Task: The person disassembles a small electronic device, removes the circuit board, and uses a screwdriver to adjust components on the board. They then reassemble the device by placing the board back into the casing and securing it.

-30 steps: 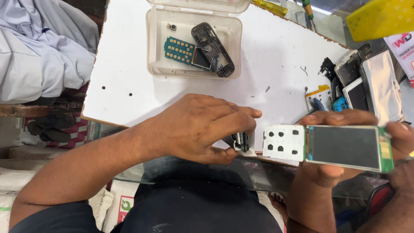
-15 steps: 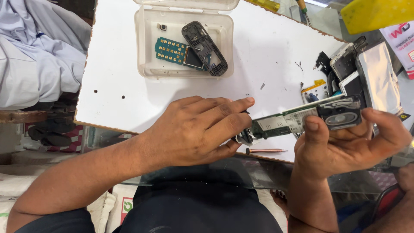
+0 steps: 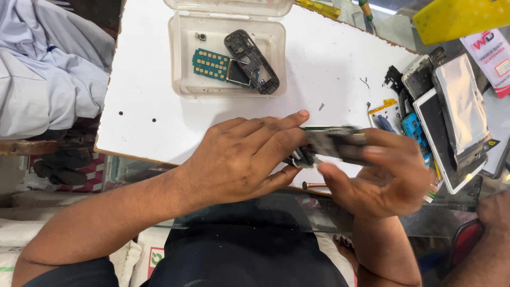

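White tabletop (image 3: 159,127) fills the centre of the frame, its chipped front edge resting on a glass counter (image 3: 133,167). Pale folded cloth (image 3: 48,79) lies at upper left; white sacks (image 3: 16,250) at lower left. Even, bright light falls from above.

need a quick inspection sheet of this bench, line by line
surface: white board with small holes, resting over a glass top.
job's things: phone circuit board, blurred, held between both hands above the board's near edge.
clutter: clear plastic box holding a green keypad board and a dark phone frame; pile of phone screens and parts at the right; small screwdriver at the near edge.
hands: left hand pinches the board's left end; right hand grips its right end.
cables: nothing seen.
surroundings: pale cloth at left; yellow thing at top right; another person's hand at the right edge.
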